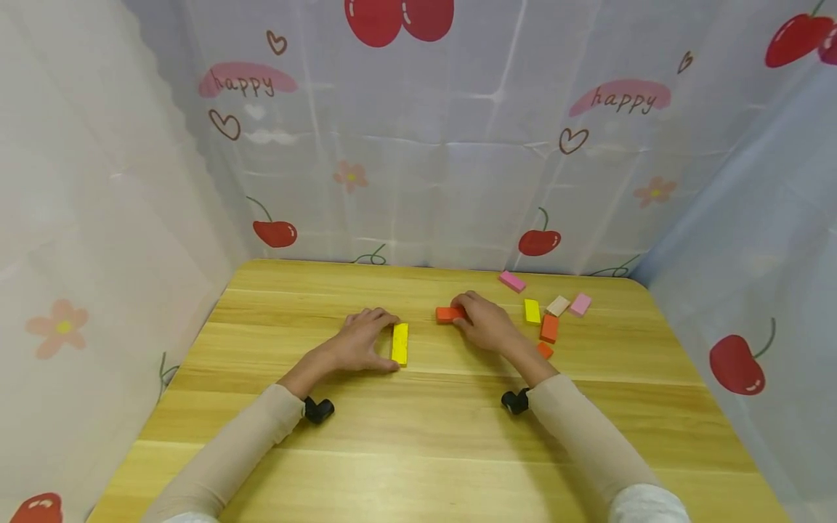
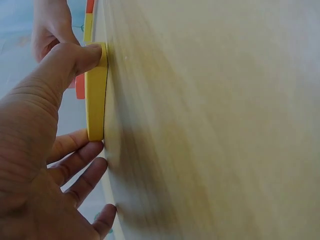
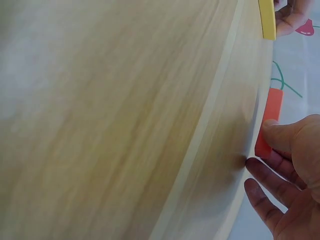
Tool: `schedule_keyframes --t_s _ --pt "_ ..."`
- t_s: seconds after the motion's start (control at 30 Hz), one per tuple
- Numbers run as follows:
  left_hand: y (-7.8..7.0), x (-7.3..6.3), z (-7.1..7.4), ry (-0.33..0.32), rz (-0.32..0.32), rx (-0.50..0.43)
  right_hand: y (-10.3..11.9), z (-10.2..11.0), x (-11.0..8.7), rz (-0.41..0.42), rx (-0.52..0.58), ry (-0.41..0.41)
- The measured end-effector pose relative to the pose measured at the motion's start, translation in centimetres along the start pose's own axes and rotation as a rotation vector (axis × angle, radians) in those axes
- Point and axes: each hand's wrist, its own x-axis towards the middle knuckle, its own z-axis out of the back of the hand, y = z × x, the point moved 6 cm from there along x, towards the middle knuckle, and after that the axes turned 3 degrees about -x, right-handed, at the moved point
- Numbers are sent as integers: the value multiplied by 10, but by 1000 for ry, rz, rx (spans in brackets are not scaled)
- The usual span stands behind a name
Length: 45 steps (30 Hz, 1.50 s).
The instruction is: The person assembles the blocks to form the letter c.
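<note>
Left of the table's middle, my left hand (image 1: 358, 341) pinches a long yellow block (image 1: 399, 346) at its two ends, thumb on the near end and index fingertip at the far end. In the left wrist view the yellow block (image 2: 96, 107) lies along the wood, and the other fingers are spread beside it. My right hand (image 1: 487, 323) grips an orange-red block (image 1: 446, 314) by its right end, to the right of the yellow one and a little farther back. The right wrist view shows the thumb on the side of that orange-red block (image 3: 270, 107).
Right of my right hand lie a yellow block (image 1: 532, 311), a tan block (image 1: 558, 306), a light pink block (image 1: 580, 304) and two orange blocks (image 1: 549, 328). A darker pink block (image 1: 512, 281) lies near the table's back edge. Printed curtains (image 1: 418, 196) surround the wooden table (image 1: 405, 450).
</note>
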Motion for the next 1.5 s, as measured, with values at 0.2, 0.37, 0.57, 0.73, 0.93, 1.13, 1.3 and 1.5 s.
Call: schedule_keyframes --t_s 0.2,0.37,0.57,0.73,0.93,1.13,1.3,1.5 --pt "-1 1 3 10 2 3 2 -1 6 7 14 -3" --pt "-2 1 4 13 6 -3 4 -1 9 19 8 -1" --pt "-1 0 2 26 17 -4 9 -4 13 60 16 -1" --pt "-2 -1 3 28 22 -3 15 -5 17 88 6 5" --pt "-1 -2 3 26 26 -8 21 -8 22 101 -14 33" --pt "0 -4 1 29 30 -16 25 -13 26 97 -16 59" --pt "0 -5 1 31 35 -14 29 -14 30 123 -4 40" --pt "-1 -7 3 21 31 -42 32 -15 35 134 -9 47"
